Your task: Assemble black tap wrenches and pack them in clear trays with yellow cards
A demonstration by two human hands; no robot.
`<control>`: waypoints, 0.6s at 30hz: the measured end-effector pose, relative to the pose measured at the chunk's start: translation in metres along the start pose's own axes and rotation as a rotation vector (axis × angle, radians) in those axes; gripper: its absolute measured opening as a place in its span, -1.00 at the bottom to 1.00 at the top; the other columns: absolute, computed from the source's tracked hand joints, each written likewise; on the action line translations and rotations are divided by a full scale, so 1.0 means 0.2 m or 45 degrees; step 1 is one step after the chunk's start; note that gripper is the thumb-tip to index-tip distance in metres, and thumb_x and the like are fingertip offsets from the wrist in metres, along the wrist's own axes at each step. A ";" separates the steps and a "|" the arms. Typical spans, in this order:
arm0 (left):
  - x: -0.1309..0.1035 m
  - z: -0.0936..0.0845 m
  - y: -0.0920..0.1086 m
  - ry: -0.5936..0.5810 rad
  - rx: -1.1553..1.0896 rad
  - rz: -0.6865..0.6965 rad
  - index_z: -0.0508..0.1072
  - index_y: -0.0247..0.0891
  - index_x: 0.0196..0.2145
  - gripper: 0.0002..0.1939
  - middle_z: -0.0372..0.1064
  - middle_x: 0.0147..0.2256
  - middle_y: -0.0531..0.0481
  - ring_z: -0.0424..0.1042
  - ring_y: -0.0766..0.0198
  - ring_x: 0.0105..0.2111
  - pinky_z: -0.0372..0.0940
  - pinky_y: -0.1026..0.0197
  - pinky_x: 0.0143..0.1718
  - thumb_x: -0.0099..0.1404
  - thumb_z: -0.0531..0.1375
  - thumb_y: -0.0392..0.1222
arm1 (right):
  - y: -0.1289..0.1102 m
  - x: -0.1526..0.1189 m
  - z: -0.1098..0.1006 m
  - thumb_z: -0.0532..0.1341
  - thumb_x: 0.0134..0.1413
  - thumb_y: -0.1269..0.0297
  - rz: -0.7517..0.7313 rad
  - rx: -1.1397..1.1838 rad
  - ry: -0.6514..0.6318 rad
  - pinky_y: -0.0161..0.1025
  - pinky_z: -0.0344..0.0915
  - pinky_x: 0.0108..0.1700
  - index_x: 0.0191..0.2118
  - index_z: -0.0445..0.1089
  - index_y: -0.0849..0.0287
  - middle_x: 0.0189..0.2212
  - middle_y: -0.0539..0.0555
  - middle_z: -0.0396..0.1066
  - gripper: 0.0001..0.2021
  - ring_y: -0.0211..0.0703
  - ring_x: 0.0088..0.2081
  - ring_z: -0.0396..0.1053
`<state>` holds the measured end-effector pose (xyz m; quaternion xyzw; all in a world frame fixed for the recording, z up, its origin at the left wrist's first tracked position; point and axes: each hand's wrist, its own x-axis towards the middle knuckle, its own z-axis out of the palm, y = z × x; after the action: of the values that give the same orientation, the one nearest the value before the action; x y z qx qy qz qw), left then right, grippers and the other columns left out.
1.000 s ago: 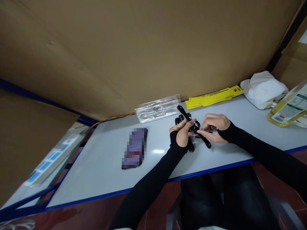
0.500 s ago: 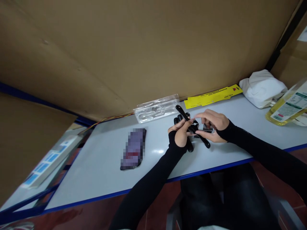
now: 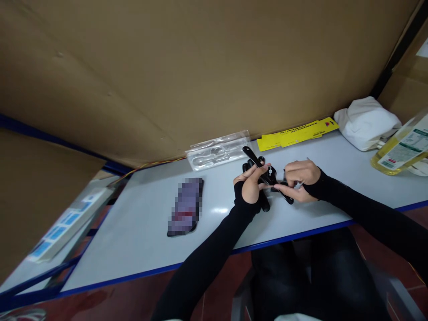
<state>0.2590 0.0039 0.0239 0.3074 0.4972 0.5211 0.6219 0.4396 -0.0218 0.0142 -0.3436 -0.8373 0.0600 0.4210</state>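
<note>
My left hand is closed around the middle of a black spokeshave, which lies slantwise with a handle out at each end. A small silver round piece shows at its centre. Beside it, my right hand has its fingers curled in, with a slim greyish thing partly visible in the fist; its kind I cannot make out. One straighter digit of that hand reaches to the spokeshave's lower edge. More black handles lie under and behind my left hand, partly hidden.
Clear plastic blister packs and yellow printed cards lie along the cardboard wall. A pixelated purple object rests on the left. At right are a white cloth bundle and a bottle of yellow liquid. A power strip sits far left.
My right hand has drawn back from the spokeshave's centre, its fingers curling into a fist. The silver piece now shows more fully. My left hand keeps its hold with little movement.
</note>
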 end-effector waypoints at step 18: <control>0.01 0.00 0.00 0.001 -0.002 -0.025 0.67 -0.39 -0.27 -0.64 0.64 -0.18 -0.23 0.57 0.18 -0.42 0.54 0.18 -0.52 -0.09 0.49 -0.25 | 0.01 0.01 -0.02 0.35 0.22 0.14 0.024 -0.063 0.019 -0.27 0.11 -0.46 -0.48 0.32 0.13 -0.59 -0.09 0.22 -0.68 -0.30 -0.55 0.11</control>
<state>0.2584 0.0049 0.0232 0.3018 0.4999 0.5154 0.6272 0.4427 -0.0203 0.0166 -0.3621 -0.8321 0.0407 0.4181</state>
